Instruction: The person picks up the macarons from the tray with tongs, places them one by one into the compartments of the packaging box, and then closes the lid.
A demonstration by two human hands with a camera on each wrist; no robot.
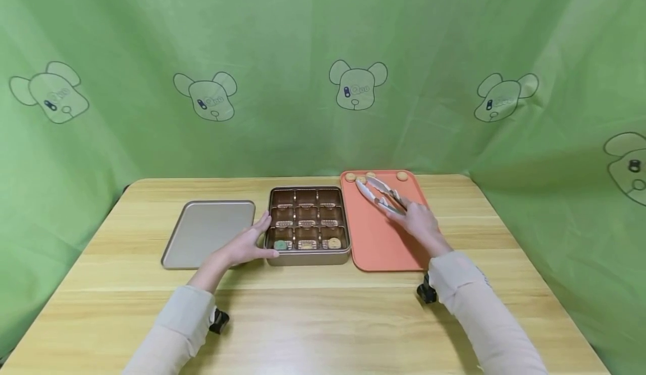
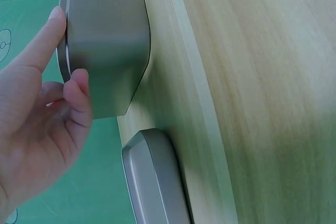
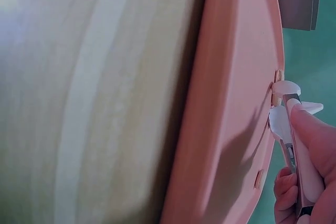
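My right hand (image 1: 421, 223) grips metal tongs (image 1: 386, 199), whose spread tips are by the round cookies (image 1: 360, 179) at the far edge of an orange tray (image 1: 386, 240). In the right wrist view the fingers curl round the tongs (image 3: 299, 161), and the tips are near a cookie. My left hand (image 1: 244, 245) touches the left side and front corner of a divided tin (image 1: 309, 259), thumb and fingers spread. The left wrist view has that hand (image 2: 39, 103) at the rim of the tin (image 2: 105, 35). In the front row lie a green cookie (image 1: 280, 245) and pale cookies (image 1: 334, 243).
A flat metal lid (image 1: 209, 235) lies left of the tin, under part of the left forearm's side. Another cookie (image 1: 402, 176) sits at the tray's far right corner. A green curtain (image 1: 282, 139) hangs behind the wooden table (image 1: 313, 319).
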